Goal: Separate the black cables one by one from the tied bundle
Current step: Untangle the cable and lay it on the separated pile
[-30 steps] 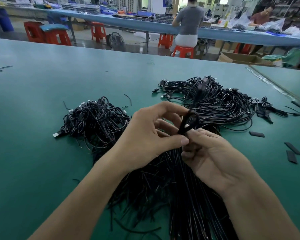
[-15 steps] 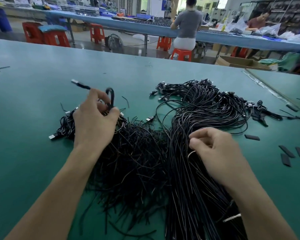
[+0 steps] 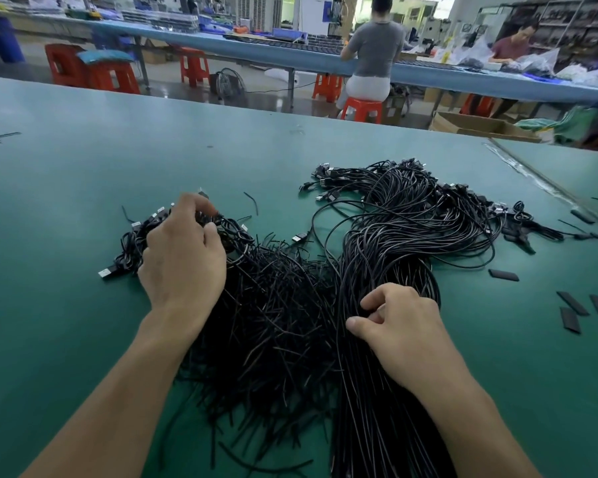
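Observation:
A thick bundle of long black cables (image 3: 404, 236) runs from the near edge to the far right of the green table (image 3: 83, 188), its USB plugs fanned out at the far end. To its left lies a looser heap of separated black cables (image 3: 273, 315). My left hand (image 3: 183, 257) rests on the far end of that heap, fingers curled around a looped cable there. My right hand (image 3: 397, 322) lies on the bundle's middle, thumb and forefinger pinched at its strands; whether one strand is gripped I cannot tell.
Short black flat strips (image 3: 570, 301) lie scattered on the table at the right. A seam with clear tape (image 3: 532, 177) crosses the far right. Behind the table stand red stools (image 3: 361, 110), a cardboard box (image 3: 480, 127) and two seated persons at another bench.
My left hand carried one looped cable from the bundle leftward and lowered it onto the left heap. My right hand dropped from the raised pinch onto the bundle.

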